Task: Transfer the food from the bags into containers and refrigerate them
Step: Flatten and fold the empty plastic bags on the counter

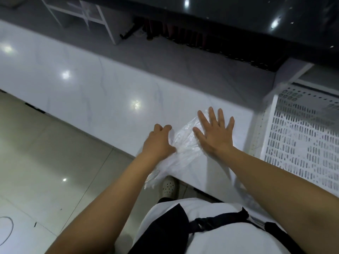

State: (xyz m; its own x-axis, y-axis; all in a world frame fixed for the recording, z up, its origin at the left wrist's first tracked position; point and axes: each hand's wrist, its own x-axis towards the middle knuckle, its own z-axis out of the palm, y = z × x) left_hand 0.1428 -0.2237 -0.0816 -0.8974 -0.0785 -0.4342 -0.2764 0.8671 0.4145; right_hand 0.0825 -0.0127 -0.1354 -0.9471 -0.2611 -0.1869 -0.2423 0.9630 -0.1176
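Clear plastic bag (185, 143) lies flat on the near right end of the white marble desk (91, 92). It looks empty and no food shows in it. Its long axis runs diagonally, from the far right under the right hand down to the near left, where the crumpled end hangs off the near edge of the desk above the floor (45, 153).

Left hand (158, 143) sits at the bag's left side, fingers curled and thumb pressed in, bunching the film. It reads as grasping the bag, though the exact pinch is blurred.

Right hand (214, 132) is spread flat, fingers straight and fanned, palm down on the far right part of the bag, pressing it to the desk. It grips nothing.

Key relation: both hands touch the bag, the left at the near-left gathered section and the right on the far-right flat section, so the bag stretches between them along that diagonal. Likely step is flattening or folding the emptied bag, with the left hand better placed to pull.

A white perforated rack (302, 136) stands just right of the desk. No containers or fridge in view.
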